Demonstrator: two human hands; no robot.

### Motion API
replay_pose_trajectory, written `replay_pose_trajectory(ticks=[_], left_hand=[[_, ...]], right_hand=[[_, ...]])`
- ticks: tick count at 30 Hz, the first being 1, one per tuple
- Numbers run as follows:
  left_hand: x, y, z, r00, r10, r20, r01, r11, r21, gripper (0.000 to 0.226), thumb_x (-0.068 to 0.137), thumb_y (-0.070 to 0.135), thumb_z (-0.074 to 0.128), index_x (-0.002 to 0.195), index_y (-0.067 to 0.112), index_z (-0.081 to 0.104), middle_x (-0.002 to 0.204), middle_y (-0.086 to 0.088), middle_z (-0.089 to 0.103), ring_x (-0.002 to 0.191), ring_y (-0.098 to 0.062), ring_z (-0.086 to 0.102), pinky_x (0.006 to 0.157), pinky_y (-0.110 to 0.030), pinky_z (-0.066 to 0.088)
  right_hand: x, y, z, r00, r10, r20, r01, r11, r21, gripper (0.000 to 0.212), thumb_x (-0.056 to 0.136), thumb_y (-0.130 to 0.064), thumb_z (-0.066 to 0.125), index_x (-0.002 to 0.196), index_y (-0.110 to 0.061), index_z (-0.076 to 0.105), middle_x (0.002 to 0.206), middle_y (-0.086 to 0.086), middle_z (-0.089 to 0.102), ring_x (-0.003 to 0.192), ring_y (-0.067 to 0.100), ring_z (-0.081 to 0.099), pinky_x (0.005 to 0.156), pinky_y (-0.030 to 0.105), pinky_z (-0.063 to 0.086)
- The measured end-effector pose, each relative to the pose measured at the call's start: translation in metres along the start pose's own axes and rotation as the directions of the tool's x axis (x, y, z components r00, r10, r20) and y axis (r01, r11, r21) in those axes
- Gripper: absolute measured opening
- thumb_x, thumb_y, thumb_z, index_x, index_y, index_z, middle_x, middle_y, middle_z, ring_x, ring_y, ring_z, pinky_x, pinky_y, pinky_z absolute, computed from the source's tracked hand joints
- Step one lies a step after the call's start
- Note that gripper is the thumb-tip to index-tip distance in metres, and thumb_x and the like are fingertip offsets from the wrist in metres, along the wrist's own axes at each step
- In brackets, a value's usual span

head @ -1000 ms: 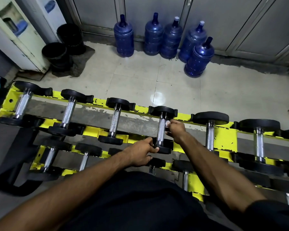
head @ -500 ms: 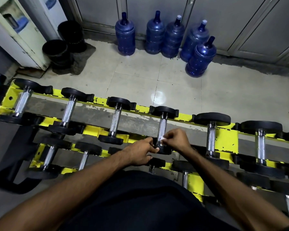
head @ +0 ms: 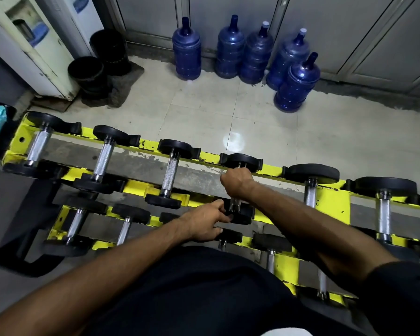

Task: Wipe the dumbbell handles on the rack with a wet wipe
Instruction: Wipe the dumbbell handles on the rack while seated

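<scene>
A yellow rack [head: 332,197] holds a row of black dumbbells with chrome handles on its top tier. My right hand [head: 235,181] is wrapped round the handle of the fourth dumbbell [head: 241,161] from the left, near its far end. The wet wipe is hidden inside that grip. My left hand [head: 204,224] grips the near black weight [head: 243,214] of the same dumbbell. A short piece of bare handle shows between the two hands.
Other dumbbells lie left [head: 170,173] and right [head: 310,190] on the top tier, more on the lower tier [head: 75,224]. Several blue water jugs [head: 296,83] stand by the far wall. Black buckets [head: 87,71] and a water dispenser [head: 27,44] stand at the back left.
My right hand slid from the far end of the handle toward its near end, then back up to the far end. My left hand kept its grip on the near weight.
</scene>
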State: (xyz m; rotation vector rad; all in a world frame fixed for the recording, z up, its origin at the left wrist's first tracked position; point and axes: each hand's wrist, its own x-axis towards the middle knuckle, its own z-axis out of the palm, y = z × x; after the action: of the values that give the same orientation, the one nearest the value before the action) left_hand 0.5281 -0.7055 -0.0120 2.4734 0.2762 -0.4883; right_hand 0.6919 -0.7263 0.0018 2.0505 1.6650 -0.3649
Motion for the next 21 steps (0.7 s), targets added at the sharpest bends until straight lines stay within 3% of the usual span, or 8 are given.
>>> replay_pose_trajectory(ticks=[2,5,8,11,13,15,17,21], left_hand=[[0.0,0.0,0.0,1.0,0.0,0.002,0.0,1.0,-0.001,0.05,0.097,0.033,0.06,0.146,0.026,0.05,0.135,0.003,0.039,0.121,-0.013,0.047,0.1,-0.035,0.048],[0.0,-0.001,0.0,1.0,0.009,0.003,-0.009,1.0,-0.007,0.052,0.098,0.032,0.06,0.148,0.029,0.045,0.137,0.003,0.039,0.119,-0.013,0.047,0.099,-0.034,0.048],[0.0,-0.003,-0.001,1.0,0.012,0.002,-0.012,1.0,-0.023,0.052,0.097,0.032,0.06,0.147,0.03,0.046,0.134,0.003,0.04,0.118,-0.013,0.048,0.099,-0.035,0.049],[0.0,-0.002,-0.001,1.0,0.009,-0.006,-0.009,0.999,-0.035,0.051,0.097,0.031,0.061,0.146,0.03,0.048,0.132,0.003,0.041,0.119,-0.013,0.048,0.099,-0.034,0.048],[0.0,-0.002,-0.001,1.0,0.004,-0.006,-0.004,0.999,-0.032,0.051,0.097,0.031,0.06,0.146,0.031,0.048,0.131,0.003,0.041,0.118,-0.013,0.048,0.099,-0.034,0.048],[0.0,-0.003,-0.002,1.0,0.002,-0.006,-0.003,1.0,-0.024,0.051,0.097,0.032,0.061,0.146,0.032,0.048,0.131,0.003,0.041,0.117,-0.013,0.049,0.098,-0.035,0.049],[0.0,-0.002,-0.002,1.0,0.003,-0.002,-0.003,1.0,-0.02,0.051,0.097,0.032,0.061,0.146,0.032,0.048,0.13,0.003,0.042,0.116,-0.012,0.049,0.097,-0.035,0.049],[0.0,-0.003,-0.002,1.0,0.013,-0.012,-0.014,1.0,-0.025,0.05,0.097,0.031,0.061,0.145,0.03,0.049,0.131,0.003,0.043,0.116,-0.012,0.05,0.097,-0.035,0.049]], right_hand=[[-0.001,0.003,0.006,0.992,-0.116,0.041,0.114,0.992,0.054,0.025,0.091,-0.015,0.06,0.114,-0.02,0.069,0.107,0.005,0.07,0.095,0.027,0.067,0.069,0.033,0.051],[-0.014,0.021,0.024,0.974,-0.214,-0.07,0.224,0.958,0.178,0.022,0.087,-0.021,0.067,0.108,-0.024,0.073,0.104,0.003,0.073,0.095,0.025,0.067,0.068,0.029,0.048],[-0.037,0.03,0.055,0.972,-0.002,-0.234,0.128,0.842,0.524,0.023,0.085,-0.017,0.072,0.107,-0.021,0.075,0.106,0.0,0.074,0.098,0.02,0.068,0.079,0.032,0.055],[-0.059,0.012,0.081,0.941,0.21,-0.266,0.057,0.676,0.735,0.017,0.08,-0.016,0.071,0.095,-0.021,0.075,0.092,0.0,0.073,0.083,0.018,0.067,0.071,0.039,0.057],[-0.065,0.0,0.088,0.901,0.382,-0.206,-0.045,0.553,0.832,0.009,0.075,-0.023,0.071,0.083,-0.023,0.074,0.08,-0.007,0.072,0.072,0.011,0.065,0.063,0.035,0.056],[-0.062,0.0,0.087,0.831,0.556,-0.026,-0.188,0.325,0.927,0.006,0.069,-0.027,0.074,0.071,-0.023,0.07,0.067,-0.009,0.07,0.063,0.009,0.066,0.058,0.033,0.057],[-0.055,0.004,0.084,0.768,0.622,0.152,-0.288,0.123,0.95,0.007,0.065,-0.023,0.074,0.063,-0.02,0.068,0.06,-0.007,0.068,0.059,0.013,0.067,0.056,0.036,0.059],[-0.049,0.008,0.088,0.702,0.64,0.311,-0.426,0.027,0.905,0.002,0.062,-0.016,0.069,0.062,-0.018,0.07,0.06,-0.006,0.069,0.061,0.018,0.068,0.059,0.036,0.059]])
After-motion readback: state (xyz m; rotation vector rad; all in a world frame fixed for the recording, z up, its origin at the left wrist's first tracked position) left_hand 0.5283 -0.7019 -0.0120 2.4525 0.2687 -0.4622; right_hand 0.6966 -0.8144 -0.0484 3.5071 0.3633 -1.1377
